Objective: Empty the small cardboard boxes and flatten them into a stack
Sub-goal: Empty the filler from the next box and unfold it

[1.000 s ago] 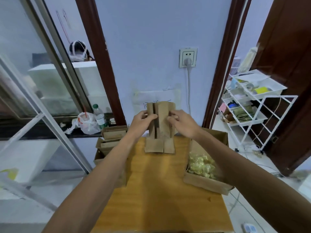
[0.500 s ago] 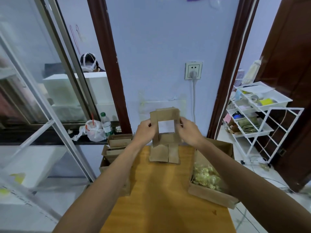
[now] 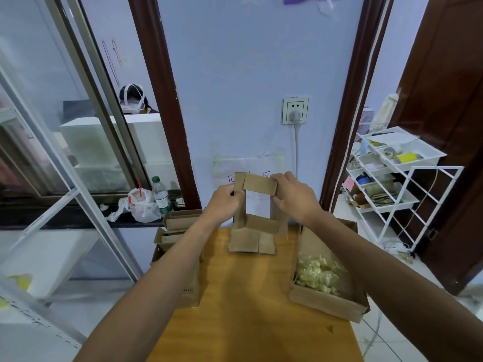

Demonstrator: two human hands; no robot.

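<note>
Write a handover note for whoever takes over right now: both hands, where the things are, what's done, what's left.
Left hand grips the box's left side; right hand grips its right side.
Done: the box is empty, held open as a tube above the table's far end.
Flat cardboard lies just below it, probably the stack.
The carton at right holds yellow packets, apparently the contents.
Left: press this box flat, stack it, then handle the boxes beside the table's left edge.
</note>
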